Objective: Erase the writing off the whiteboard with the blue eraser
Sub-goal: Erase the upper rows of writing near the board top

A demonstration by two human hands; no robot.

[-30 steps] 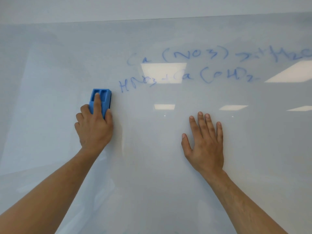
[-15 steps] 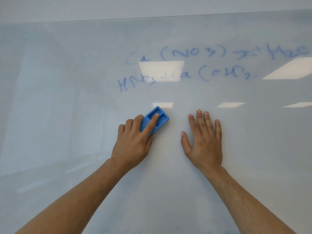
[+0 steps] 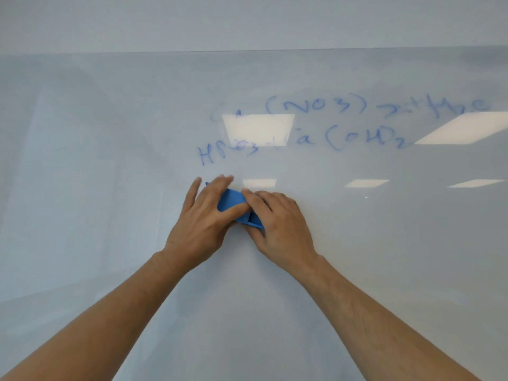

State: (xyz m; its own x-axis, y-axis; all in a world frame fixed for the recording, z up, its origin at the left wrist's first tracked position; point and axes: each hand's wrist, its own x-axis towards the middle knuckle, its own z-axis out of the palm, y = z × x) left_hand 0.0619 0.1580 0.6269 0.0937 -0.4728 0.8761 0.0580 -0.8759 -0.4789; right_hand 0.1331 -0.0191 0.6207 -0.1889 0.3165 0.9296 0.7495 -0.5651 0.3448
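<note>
I am working bare-handed, and both my left hand [image 3: 203, 224] and my right hand [image 3: 280, 224] are showing plain backs, with the knuckles rising as soft ridges just behind the fingers and the fingers of the left one blurring at their tips. Behind each wrist, my left forearm [image 3: 110, 312] and my right forearm [image 3: 371, 312] are running back uncovered, widening steadily away from the hands all the way to the bottom edge of the view. Fine hairs and faint lengthwise lines are showing along the right forearm, just behind its wrist.
</note>
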